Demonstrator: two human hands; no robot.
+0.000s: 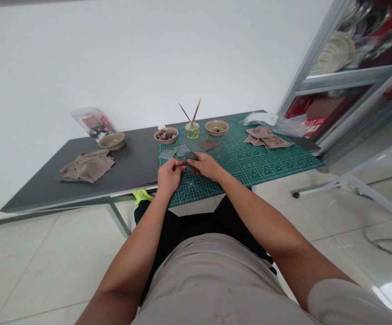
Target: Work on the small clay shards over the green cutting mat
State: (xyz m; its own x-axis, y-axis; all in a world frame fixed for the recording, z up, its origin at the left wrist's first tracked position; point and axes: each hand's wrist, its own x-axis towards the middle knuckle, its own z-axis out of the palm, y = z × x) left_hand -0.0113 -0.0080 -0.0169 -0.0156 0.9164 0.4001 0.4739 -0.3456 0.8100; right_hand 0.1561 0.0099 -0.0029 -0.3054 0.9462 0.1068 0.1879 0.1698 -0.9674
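Observation:
Over the front of the green cutting mat [236, 169], my two hands meet. My right hand [207, 166] is closed on a small dark grey sheet [191, 155], which looks like sandpaper. Beside it, my left hand [169, 176] is pinched closed, its fingertips against a small dark piece partly hidden by the fingers; its kind cannot be made out. Just behind the hands lie thin grey squares [168, 154] and a brown square [208, 144].
Along the back stand a bowl of small stones [166, 141], a glass jar [192, 132] with two brushes, and another bowl [217, 132]. Brown cloths [87, 167] lie on both sides. An empty-looking bowl [112, 143] and a clear tub [92, 119] are at left.

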